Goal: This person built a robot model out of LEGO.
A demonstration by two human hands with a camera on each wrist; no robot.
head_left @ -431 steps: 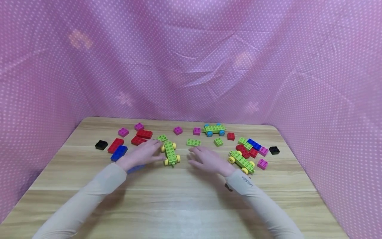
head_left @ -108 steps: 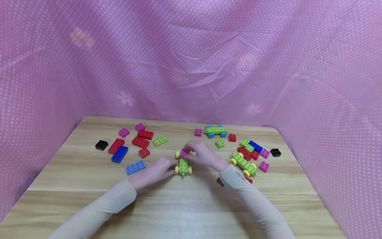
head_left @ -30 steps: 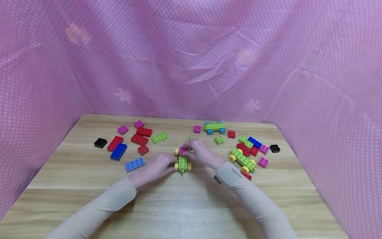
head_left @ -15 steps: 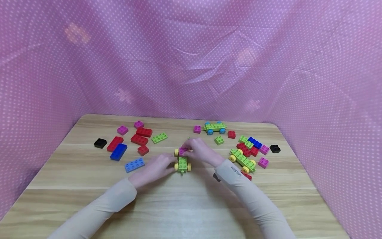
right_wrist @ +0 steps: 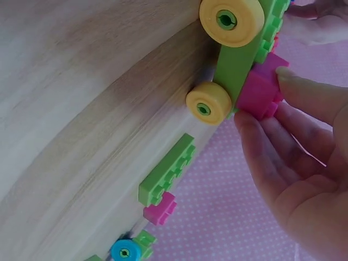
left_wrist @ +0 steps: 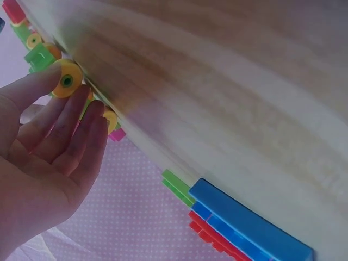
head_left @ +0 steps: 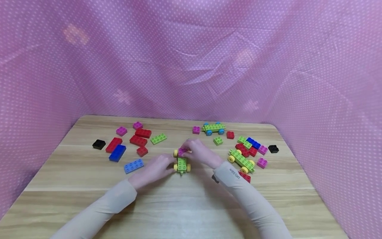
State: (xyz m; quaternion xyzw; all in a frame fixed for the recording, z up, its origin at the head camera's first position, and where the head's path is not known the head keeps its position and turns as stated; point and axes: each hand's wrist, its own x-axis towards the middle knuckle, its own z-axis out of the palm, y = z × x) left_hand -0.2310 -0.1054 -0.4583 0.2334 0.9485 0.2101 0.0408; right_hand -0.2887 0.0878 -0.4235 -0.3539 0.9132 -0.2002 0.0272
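Observation:
A lime-green toy car base (head_left: 182,164) with yellow wheels (right_wrist: 232,20) stands on the table in front of me, its length pointing away. On its far end sits a magenta brick (right_wrist: 258,89), seated on or against the studs. My right hand (head_left: 200,153) pinches this brick between thumb and fingers. From the left side, my left hand (head_left: 156,168) grips the base low at a near wheel (left_wrist: 68,79), thumb on the wheel and fingers curled beside it. In the head view the right fingers partly cover the brick and the far right wheel.
Left lie a light blue brick (head_left: 133,166), a dark blue brick (head_left: 117,153) and several red ones. A second yellow-wheeled base (head_left: 241,161) stands right, near a brick cluster. A blue-wheeled base (head_left: 214,127) is at the back. A black piece (head_left: 215,178) lies under the right forearm.
Since the oldest frame, the car base has come right and nearer, and a magenta brick from the back centre is now on it in my right hand. Over the last second the hands barely move.

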